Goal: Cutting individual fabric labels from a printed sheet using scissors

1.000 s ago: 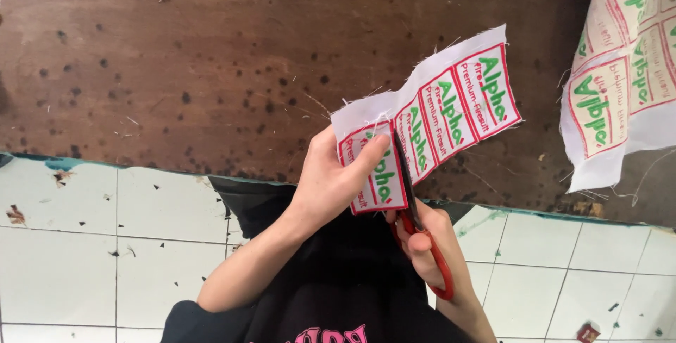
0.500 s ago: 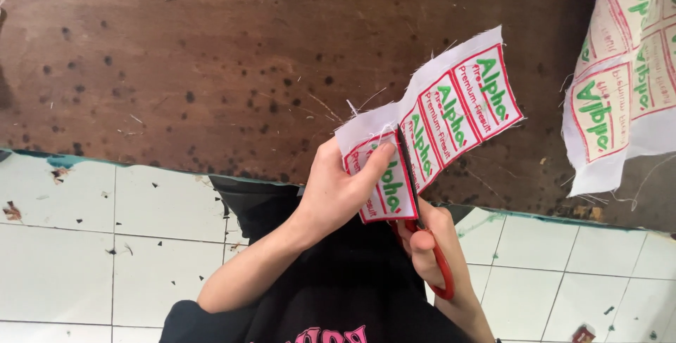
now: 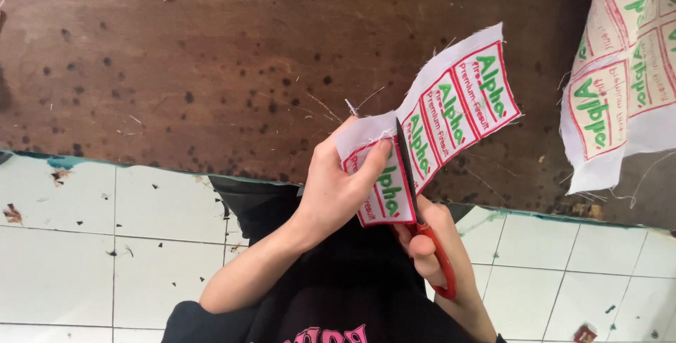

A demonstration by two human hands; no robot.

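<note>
The left hand (image 3: 338, 188) pinches a strip of printed fabric labels (image 3: 436, 117) above the tabletop's (image 3: 176, 68) near edge while the right hand (image 3: 429, 244), closed on red-handled scissors (image 3: 422, 223), cuts between labels, which calls for keeping the blades along the printed border.

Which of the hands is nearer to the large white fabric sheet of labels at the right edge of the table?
The right hand, holding red-handled scissors, is nearer to that sheet. The left hand is farther, pinching the white label strip.
</note>
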